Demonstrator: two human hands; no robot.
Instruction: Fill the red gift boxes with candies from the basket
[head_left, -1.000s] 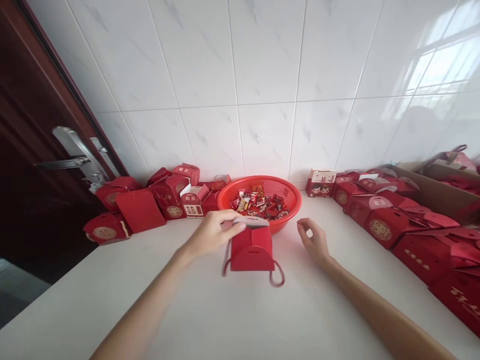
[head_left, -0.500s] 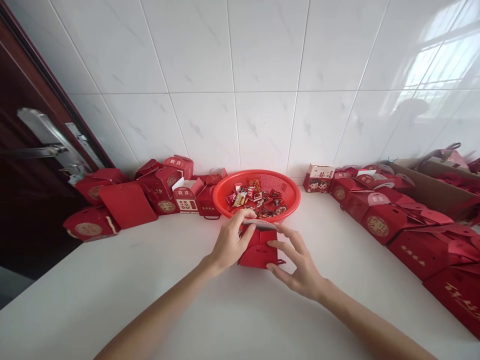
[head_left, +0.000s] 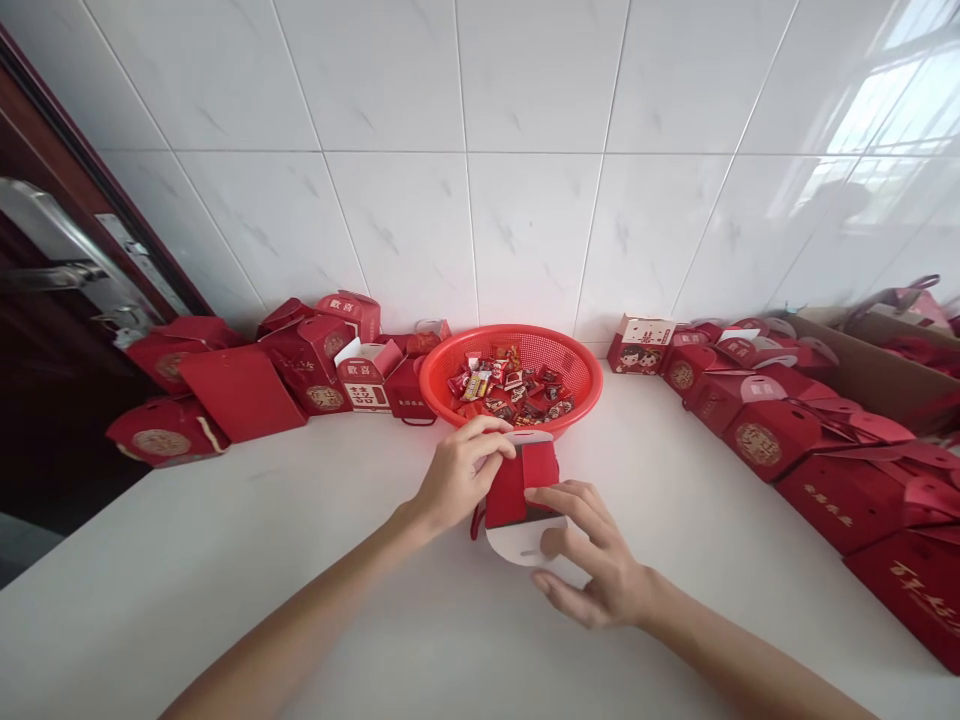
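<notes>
Near flap (head_left: 514,541) has folded outward since a moment ago on one red box (head_left: 505,498) in front of the basket (head_left: 544,346), far edge pinched in my left grip (head_left: 457,472), right grip (head_left: 604,562) part-spread at its near end.

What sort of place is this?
Possibly a room in a home: a dark door with a metal handle stands beside a tiled wall and a white table.
</notes>
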